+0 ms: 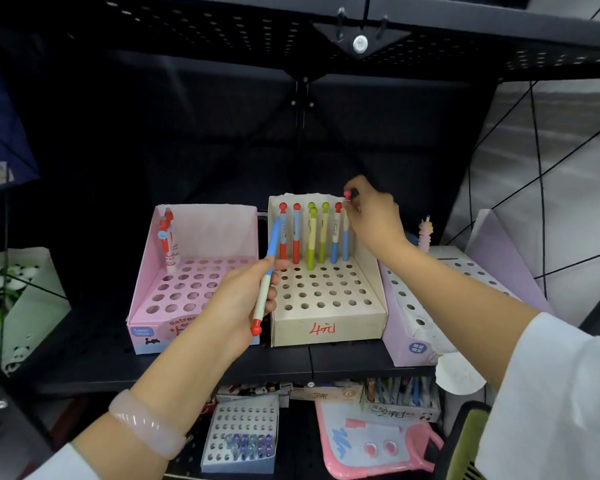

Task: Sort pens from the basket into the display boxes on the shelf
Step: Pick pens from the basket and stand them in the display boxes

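Observation:
A cream display box [329, 329] with a hole grid stands mid-shelf. Several red, green and blue pens [309, 235] stand in its back row. My right hand [373, 216] pinches the red knob of a blue pen [346, 237] standing at the right end of that row. My left hand [238, 301] holds a second blue-and-cream pen [267, 277] tilted, red knob down, in front of the box's left edge. A pink display box [146, 332] to the left holds a few red-and-white pens [168, 240]. The basket is out of view.
A lilac display box [413, 327] stands at the right with a fluffy pink pen [424, 233] behind it. The black perforated shelf [94, 362] carries all three. Below lie a small grid box [239, 434], a pink writing board [368, 441] and more pen boxes.

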Available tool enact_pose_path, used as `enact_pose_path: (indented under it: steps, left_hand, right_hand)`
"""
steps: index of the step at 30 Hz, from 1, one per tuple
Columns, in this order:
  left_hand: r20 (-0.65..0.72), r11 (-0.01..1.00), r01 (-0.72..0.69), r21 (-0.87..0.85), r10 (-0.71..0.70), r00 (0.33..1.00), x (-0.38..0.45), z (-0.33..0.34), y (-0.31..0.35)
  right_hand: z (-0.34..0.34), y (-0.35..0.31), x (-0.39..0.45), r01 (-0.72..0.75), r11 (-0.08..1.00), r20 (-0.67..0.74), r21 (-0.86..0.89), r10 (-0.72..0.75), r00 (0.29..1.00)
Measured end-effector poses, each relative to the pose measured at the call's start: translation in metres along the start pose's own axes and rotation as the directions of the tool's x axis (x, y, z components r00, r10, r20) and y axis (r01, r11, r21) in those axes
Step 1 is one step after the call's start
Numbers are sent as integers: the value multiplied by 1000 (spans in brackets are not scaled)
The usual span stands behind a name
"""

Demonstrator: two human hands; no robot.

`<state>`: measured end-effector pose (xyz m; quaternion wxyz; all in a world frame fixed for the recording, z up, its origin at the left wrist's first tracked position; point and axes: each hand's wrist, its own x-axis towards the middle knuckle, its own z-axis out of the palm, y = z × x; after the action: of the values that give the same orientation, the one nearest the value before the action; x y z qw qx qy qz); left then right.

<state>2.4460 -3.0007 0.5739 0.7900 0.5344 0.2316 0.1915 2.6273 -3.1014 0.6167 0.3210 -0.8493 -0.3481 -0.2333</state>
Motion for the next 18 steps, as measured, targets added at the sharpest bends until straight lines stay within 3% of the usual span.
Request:
enact_pose_path:
  steps: [3, 7, 11, 15, 18]
  left_hand:
    - [-7, 1000, -22, 7, 22, 1000, 0, -1, 0]
    - [-42, 999, -50, 20, 51, 998, 1, -2, 1]
    - [-41, 997, -71, 35, 73, 997, -1, -3, 2]
    - [9, 993, -83, -82, 84, 996, -3, -1, 4]
    - [-5, 972, -79, -219, 80, 997, 0, 0, 6]
  right_hand:
    - [1, 4, 5, -88, 996, -37, -34, 87, 996]
    - [6, 8, 5, -44, 953, 87, -300, 73, 994]
    - [0, 3, 1, -38, 973, 85, -229, 59, 995]
    - [-9, -14, -22, 157, 986, 69, -51, -153, 986]
    - [-14, -29, -52, 426, 902, 146, 74, -432, 890]
